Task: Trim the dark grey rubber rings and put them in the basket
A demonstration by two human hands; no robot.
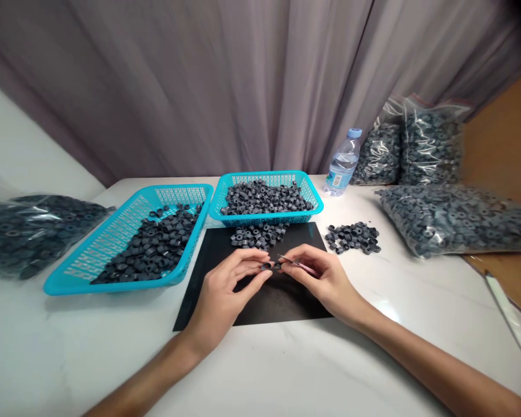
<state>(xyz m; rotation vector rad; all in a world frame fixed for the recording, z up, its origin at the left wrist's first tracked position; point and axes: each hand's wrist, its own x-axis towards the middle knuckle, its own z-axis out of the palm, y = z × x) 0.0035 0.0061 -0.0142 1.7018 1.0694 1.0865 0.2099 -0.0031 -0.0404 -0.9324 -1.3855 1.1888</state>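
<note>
Head view: away from the back edge of the bench (260, 370), left hand (228, 289) pinches a ring (266, 266), right hand (325, 275) a thin tool (303, 267); best keep the ring firmly braced.

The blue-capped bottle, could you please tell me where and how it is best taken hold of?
Take the bottle around its label, probably from the near side: its body is round and upright, with a basket to its left and a filled bag to its right.
</note>
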